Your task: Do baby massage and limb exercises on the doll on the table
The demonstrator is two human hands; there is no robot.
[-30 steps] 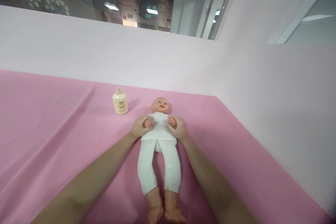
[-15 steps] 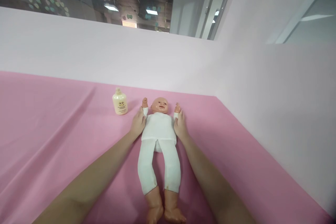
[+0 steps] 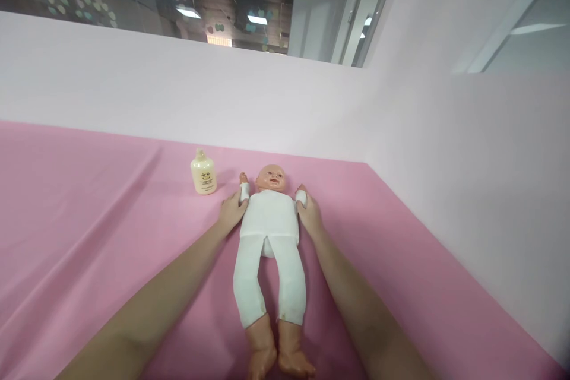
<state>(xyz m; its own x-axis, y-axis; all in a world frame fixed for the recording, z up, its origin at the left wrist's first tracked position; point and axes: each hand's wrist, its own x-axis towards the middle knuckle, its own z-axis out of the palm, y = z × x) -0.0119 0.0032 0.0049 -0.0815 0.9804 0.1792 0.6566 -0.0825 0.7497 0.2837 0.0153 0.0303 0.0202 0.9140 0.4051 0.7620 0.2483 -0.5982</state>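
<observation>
A baby doll in a white top and white trousers lies on its back, head away from me and bare feet toward me. My left hand is closed round the doll's arm on the left, whose small hand points up past my fingers. On the other side my right hand grips the doll's other arm, with the thumb along its white sleeve. Both of the doll's arms are bent up beside its head. My fingertips are partly hidden behind the sleeves.
A cream-coloured bottle with a printed label stands left of the doll's head. Pink sheeting covers the surface, with creases at the left. A white wall with a window rises behind, and another wall borders the right side.
Both my hands have shifted slightly outward and down with the doll's arms. The doll's hands sit lower and farther from its head. The bottle has not moved.
</observation>
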